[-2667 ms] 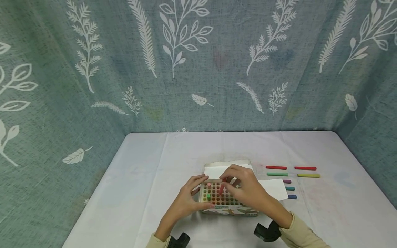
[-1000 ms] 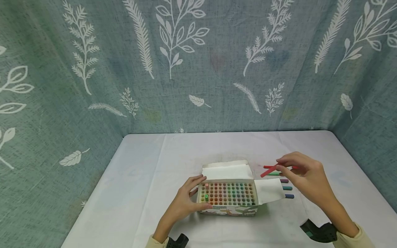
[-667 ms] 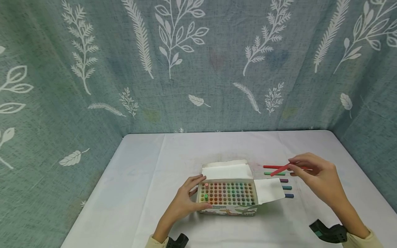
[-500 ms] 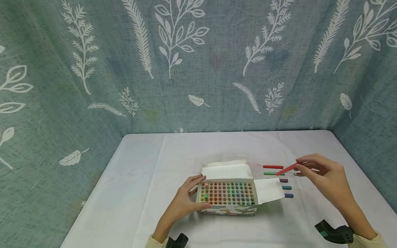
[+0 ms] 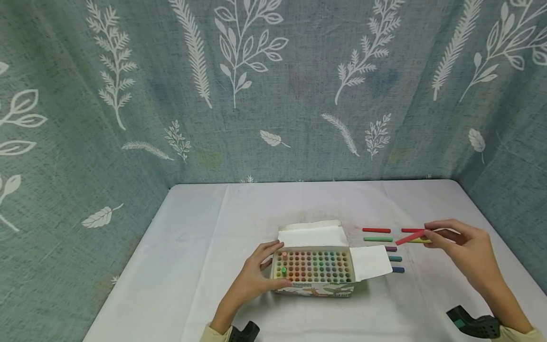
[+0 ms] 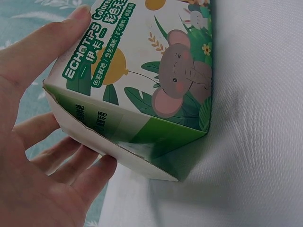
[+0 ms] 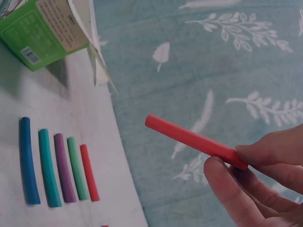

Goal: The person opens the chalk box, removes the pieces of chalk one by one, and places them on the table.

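My left hand (image 5: 256, 273) grips the left end of an open chalk box (image 5: 314, 289), thumb on its printed front and fingers behind a side flap (image 6: 113, 146). In the box's holed insert stand an orange-pink chalk (image 5: 284, 255) and a green chalk (image 5: 284, 270). Over to the right, my right hand (image 5: 459, 240) pinches a red chalk stick (image 7: 189, 139) near one end between thumb and fingers. Its free end points left and slopes downward in the head view. Below it, another red chalk (image 5: 411, 230) and a yellow chalk (image 5: 419, 241) lie partly hidden by the hand.
Right of the box lie a red chalk (image 5: 376, 230), a light green one (image 5: 378, 239), a purple one (image 7: 64, 168), a teal one (image 7: 49, 168) and a blue one (image 7: 29, 161). The box's white flap (image 5: 372, 263) overhangs some. A leaf-patterned curtain (image 5: 273, 95) surrounds the white table (image 5: 222, 228).
My right hand has carried the red chalk from over the box to the right, past the row of sticks. Yellow chalk shows again beneath it. My left hand stays on the box.
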Available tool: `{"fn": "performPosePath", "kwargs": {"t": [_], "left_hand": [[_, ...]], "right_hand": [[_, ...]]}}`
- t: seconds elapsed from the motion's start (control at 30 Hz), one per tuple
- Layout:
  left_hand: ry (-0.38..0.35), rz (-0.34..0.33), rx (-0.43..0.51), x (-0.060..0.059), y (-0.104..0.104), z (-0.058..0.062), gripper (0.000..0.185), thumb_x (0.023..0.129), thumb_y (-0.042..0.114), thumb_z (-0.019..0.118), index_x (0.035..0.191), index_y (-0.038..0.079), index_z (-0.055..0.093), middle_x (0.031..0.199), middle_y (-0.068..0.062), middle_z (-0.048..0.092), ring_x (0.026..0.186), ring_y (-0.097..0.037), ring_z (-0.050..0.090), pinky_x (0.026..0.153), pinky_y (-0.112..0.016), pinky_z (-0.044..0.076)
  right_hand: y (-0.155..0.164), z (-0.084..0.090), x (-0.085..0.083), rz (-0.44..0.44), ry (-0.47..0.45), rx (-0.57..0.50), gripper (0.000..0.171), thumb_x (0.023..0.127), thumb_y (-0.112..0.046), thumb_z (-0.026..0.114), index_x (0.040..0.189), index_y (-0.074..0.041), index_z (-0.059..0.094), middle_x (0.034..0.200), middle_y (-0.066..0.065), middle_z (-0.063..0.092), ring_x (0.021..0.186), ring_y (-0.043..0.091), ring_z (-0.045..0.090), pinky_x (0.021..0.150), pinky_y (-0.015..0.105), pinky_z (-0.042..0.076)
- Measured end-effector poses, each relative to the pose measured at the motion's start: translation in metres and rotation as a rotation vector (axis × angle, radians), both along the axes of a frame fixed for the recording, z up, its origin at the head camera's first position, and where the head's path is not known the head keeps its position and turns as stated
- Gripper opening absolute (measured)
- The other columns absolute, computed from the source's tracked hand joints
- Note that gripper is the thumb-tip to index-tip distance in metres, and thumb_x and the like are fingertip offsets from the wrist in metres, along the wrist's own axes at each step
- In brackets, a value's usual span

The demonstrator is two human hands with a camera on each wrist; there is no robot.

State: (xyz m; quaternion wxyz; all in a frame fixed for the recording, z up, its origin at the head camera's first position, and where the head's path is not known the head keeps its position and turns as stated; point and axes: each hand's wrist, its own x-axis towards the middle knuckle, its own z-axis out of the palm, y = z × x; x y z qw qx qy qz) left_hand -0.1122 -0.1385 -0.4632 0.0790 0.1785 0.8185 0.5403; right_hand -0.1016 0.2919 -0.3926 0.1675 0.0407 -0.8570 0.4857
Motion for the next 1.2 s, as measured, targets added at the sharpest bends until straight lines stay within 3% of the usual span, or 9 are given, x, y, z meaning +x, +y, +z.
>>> {"fn": "performPosePath", "kwargs": {"t": [0.2,0.4,0.67,1.0,1.13,1.2], "left_hand": [[-0.003,0.004,0.007,-0.001,0.001,0.000,0.081,0.071,0.013,0.084,0.142,0.011,0.044,0.148,-0.015,0.030,0.134,-0.037,0.030,0.106,-0.055,0.033],[-0.005,0.001,-0.009,-0.001,0.000,0.000,0.081,0.072,0.021,0.084,0.142,0.021,0.044,0.148,-0.005,0.032,0.135,-0.030,0.032,0.107,-0.049,0.036],[0.002,-0.003,-0.013,0.000,-0.001,0.001,0.081,0.072,0.025,0.084,0.142,0.020,0.044,0.147,-0.005,0.033,0.134,-0.032,0.032,0.106,-0.049,0.037],[0.013,-0.009,-0.012,-0.002,-0.001,0.000,0.081,0.072,0.026,0.085,0.142,0.021,0.045,0.146,-0.004,0.034,0.135,-0.031,0.032,0.106,-0.049,0.037],[0.008,-0.016,-0.013,-0.002,-0.001,0.001,0.080,0.073,0.023,0.084,0.142,0.020,0.044,0.146,-0.005,0.034,0.135,-0.032,0.032,0.105,-0.049,0.037],[0.004,-0.014,-0.019,-0.001,-0.002,0.001,0.080,0.073,0.023,0.084,0.143,0.020,0.044,0.147,-0.005,0.033,0.135,-0.031,0.032,0.105,-0.049,0.038]], "right_hand": [[0.011,-0.010,-0.003,-0.012,-0.043,-0.026,0.025,0.088,-0.009,0.068,0.106,0.008,0.064,0.090,-0.012,0.065,0.072,0.009,0.069,0.062,0.019,0.057],[0.023,-0.021,-0.007,-0.010,-0.077,-0.073,0.025,0.088,-0.009,0.067,0.106,0.009,0.064,0.090,-0.012,0.066,0.073,0.009,0.069,0.062,0.023,0.058],[0.036,-0.035,-0.011,-0.054,-0.188,-0.125,0.023,0.090,-0.013,0.067,0.105,0.004,0.066,0.087,-0.018,0.064,0.071,0.010,0.069,0.062,0.024,0.058],[0.050,-0.061,-0.018,-0.155,-0.325,-0.107,0.043,0.091,-0.021,0.066,0.114,0.015,0.058,0.085,-0.020,0.056,0.070,0.005,0.067,0.061,0.017,0.056],[0.056,-0.073,-0.020,-0.214,-0.405,-0.074,0.048,0.090,-0.025,0.067,0.116,0.014,0.059,0.088,-0.010,0.060,0.069,0.003,0.065,0.058,0.012,0.052],[0.059,-0.079,-0.023,-0.234,-0.445,-0.066,0.049,0.089,-0.026,0.068,0.117,0.013,0.058,0.094,0.001,0.063,0.068,0.003,0.065,0.056,0.011,0.050]]}}
